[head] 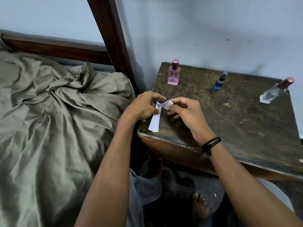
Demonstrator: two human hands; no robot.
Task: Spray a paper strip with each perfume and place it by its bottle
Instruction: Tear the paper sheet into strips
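Paper strip (155,122); long axis toward viewer; left hand (144,105), right hand (185,115) pinch far end

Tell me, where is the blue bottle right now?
In the head view, the blue bottle stands near the table's back edge, between the pink bottle on its left and the clear bottle on its right.

3 perfume bottles, upper right: 1 pink bottle (173,74), 1 blue bottle (218,83), 1 clear bottle (273,94). 2 hands mid-frame: left hand (144,105), right hand (185,112). Paper: 1 long strip (155,123) + 1 short piece (167,104), can't tell if joined. 1 table (237,128). 1 bed (49,112), left side. 1 wrist cord (211,144).
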